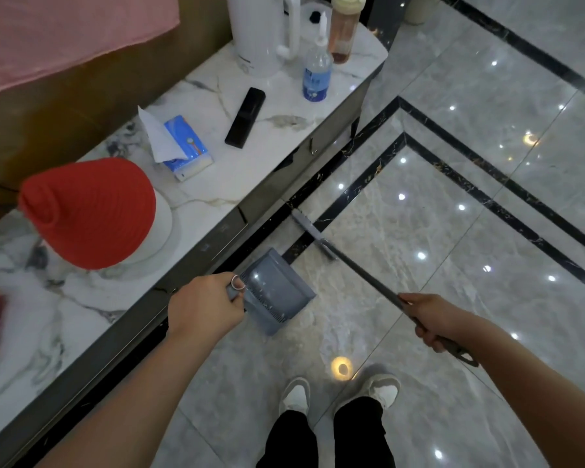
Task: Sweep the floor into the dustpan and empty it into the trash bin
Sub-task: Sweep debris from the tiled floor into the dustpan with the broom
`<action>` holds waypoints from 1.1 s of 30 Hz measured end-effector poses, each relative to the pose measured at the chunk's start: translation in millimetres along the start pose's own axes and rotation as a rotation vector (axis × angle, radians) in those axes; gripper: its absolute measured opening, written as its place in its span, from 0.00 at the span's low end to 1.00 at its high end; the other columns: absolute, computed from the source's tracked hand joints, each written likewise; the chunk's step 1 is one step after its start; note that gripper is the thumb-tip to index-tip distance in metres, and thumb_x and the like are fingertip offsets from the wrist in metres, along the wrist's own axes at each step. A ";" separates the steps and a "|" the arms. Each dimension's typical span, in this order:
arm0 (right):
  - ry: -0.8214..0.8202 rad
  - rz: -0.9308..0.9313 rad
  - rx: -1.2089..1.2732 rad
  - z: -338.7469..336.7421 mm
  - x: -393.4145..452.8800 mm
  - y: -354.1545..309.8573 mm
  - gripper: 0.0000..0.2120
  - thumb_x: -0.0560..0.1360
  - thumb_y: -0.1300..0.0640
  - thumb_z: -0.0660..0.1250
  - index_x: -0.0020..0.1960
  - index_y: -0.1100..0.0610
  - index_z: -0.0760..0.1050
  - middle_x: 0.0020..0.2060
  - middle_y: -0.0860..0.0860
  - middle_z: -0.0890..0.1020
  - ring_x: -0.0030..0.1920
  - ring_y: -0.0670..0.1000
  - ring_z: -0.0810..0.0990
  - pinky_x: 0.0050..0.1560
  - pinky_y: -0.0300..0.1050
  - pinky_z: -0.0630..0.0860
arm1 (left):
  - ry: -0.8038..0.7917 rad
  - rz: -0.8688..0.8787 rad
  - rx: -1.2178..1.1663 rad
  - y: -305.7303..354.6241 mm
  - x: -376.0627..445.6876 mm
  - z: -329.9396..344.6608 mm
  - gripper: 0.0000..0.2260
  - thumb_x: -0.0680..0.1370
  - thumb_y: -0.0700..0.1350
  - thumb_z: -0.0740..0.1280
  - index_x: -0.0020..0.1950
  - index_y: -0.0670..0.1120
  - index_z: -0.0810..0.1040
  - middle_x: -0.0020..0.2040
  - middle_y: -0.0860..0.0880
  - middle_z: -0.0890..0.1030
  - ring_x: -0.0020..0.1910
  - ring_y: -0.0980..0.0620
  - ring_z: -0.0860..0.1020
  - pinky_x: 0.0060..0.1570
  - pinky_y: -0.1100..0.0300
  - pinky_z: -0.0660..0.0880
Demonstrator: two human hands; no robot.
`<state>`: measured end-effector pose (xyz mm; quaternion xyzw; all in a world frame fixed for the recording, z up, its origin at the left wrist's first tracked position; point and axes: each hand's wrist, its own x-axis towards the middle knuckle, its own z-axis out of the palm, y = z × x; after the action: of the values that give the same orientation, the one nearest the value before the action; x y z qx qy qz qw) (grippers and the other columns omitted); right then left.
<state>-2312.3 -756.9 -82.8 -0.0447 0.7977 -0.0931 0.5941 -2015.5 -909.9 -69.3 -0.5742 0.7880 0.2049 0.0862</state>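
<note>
A grey-blue dustpan [277, 292] hangs just above the glossy marble floor [419, 231], beside the low table's edge. My left hand [203, 305] grips its handle from the left. A long dark broom handle [362, 271] runs from my right hand [429, 319] up and left to the grey broom head [309, 233], which rests on the floor near the black inlay stripe, just beyond the dustpan. My right hand is closed around the handle near its lower end. No trash bin is in view.
A marble-topped low table [81, 315] fills the left side, carrying a red knit hat [92, 211], tissue pack [183, 146], black remote [245, 118], water bottle [317, 74] and white kettle [260, 32]. My feet [338, 396] stand below. Open floor lies to the right.
</note>
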 end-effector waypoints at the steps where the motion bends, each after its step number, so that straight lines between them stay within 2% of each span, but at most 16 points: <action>1: -0.013 -0.001 -0.007 6.4 2.8 2.4 0.17 0.82 0.55 0.51 0.69 0.47 0.67 0.26 0.53 0.66 0.18 0.45 0.60 0.21 0.33 0.59 | 0.005 0.003 -0.002 0.3 0.0 0.1 0.06 0.75 0.50 0.65 0.42 0.50 0.79 0.34 0.51 0.78 0.33 0.50 0.75 0.28 0.63 0.65; 5: -0.105 0.024 -0.038 34.3 2.6 21.5 0.18 0.82 0.57 0.51 0.69 0.48 0.68 0.26 0.53 0.65 0.17 0.46 0.60 0.19 0.32 0.60 | -0.006 -0.005 -0.006 0.6 -0.2 0.2 0.06 0.75 0.50 0.65 0.42 0.51 0.79 0.34 0.51 0.78 0.35 0.49 0.77 0.31 0.61 0.69; 10: -0.181 0.046 0.013 34.5 -10.3 27.5 0.18 0.82 0.56 0.52 0.69 0.44 0.67 0.26 0.52 0.64 0.18 0.45 0.58 0.19 0.32 0.58 | -0.003 -0.020 -0.002 1.8 -2.3 -1.7 0.08 0.76 0.51 0.64 0.42 0.50 0.79 0.34 0.50 0.78 0.34 0.48 0.77 0.29 0.63 0.66; 12: -0.158 0.039 -0.011 25.6 -16.0 22.8 0.17 0.82 0.56 0.52 0.68 0.46 0.68 0.25 0.52 0.64 0.17 0.45 0.59 0.19 0.32 0.58 | -0.009 -0.029 -0.004 1.1 -3.7 -2.7 0.08 0.76 0.51 0.64 0.42 0.50 0.79 0.34 0.51 0.78 0.34 0.49 0.75 0.28 0.63 0.65; 15: -0.090 0.046 -0.019 12.1 -20.1 15.7 0.19 0.81 0.53 0.53 0.70 0.54 0.68 0.24 0.51 0.64 0.18 0.45 0.57 0.21 0.32 0.56 | -0.021 -0.060 -0.054 0.3 -7.3 -2.7 0.07 0.77 0.51 0.64 0.43 0.52 0.80 0.34 0.52 0.77 0.34 0.51 0.74 0.28 0.64 0.63; 17: -0.035 0.039 -0.036 8.2 -21.6 9.3 0.20 0.81 0.52 0.52 0.72 0.52 0.66 0.24 0.51 0.64 0.19 0.46 0.57 0.21 0.33 0.56 | -0.038 -0.090 -0.116 -1.2 -12.6 -2.3 0.07 0.77 0.51 0.64 0.42 0.52 0.79 0.33 0.53 0.77 0.33 0.52 0.75 0.28 0.64 0.63; 21: 0.029 -0.033 -0.082 8.3 -18.2 -5.5 0.22 0.81 0.58 0.49 0.71 0.44 0.65 0.27 0.52 0.65 0.19 0.46 0.59 0.22 0.34 0.57 | -0.029 -0.169 -0.187 -7.9 -31.2 -4.9 0.08 0.77 0.51 0.64 0.41 0.50 0.79 0.30 0.54 0.73 0.30 0.55 0.71 0.27 0.64 0.64; 24: 0.062 -0.085 -0.152 15.4 -12.3 -17.9 0.21 0.81 0.57 0.49 0.71 0.45 0.65 0.27 0.53 0.67 0.20 0.47 0.61 0.22 0.35 0.60 | -0.012 -0.225 -0.243 -19.4 -43.0 -5.4 0.07 0.77 0.50 0.64 0.43 0.50 0.80 0.30 0.54 0.73 0.28 0.59 0.68 0.27 0.63 0.65; 30: 0.107 -0.209 -0.329 51.7 5.7 -44.5 0.21 0.81 0.59 0.50 0.72 0.50 0.65 0.28 0.56 0.72 0.22 0.51 0.67 0.22 0.38 0.66 | 0.030 -0.319 -0.279 -42.5 -54.8 -6.3 0.06 0.77 0.49 0.65 0.44 0.51 0.81 0.36 0.50 0.79 0.33 0.52 0.74 0.29 0.63 0.67; 33: 0.135 -0.232 -0.363 76.4 17.2 -56.2 0.22 0.81 0.59 0.50 0.74 0.50 0.63 0.31 0.56 0.73 0.25 0.52 0.69 0.21 0.39 0.67 | 0.073 -0.360 -0.313 -56.7 -57.5 -5.1 0.06 0.76 0.48 0.66 0.44 0.50 0.81 0.34 0.51 0.78 0.32 0.53 0.73 0.28 0.64 0.66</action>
<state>-2246.4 -822.4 -108.7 -0.2358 0.8289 -0.0185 0.5069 -1942.9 -876.6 -56.0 -0.7186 0.6344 0.2848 0.0027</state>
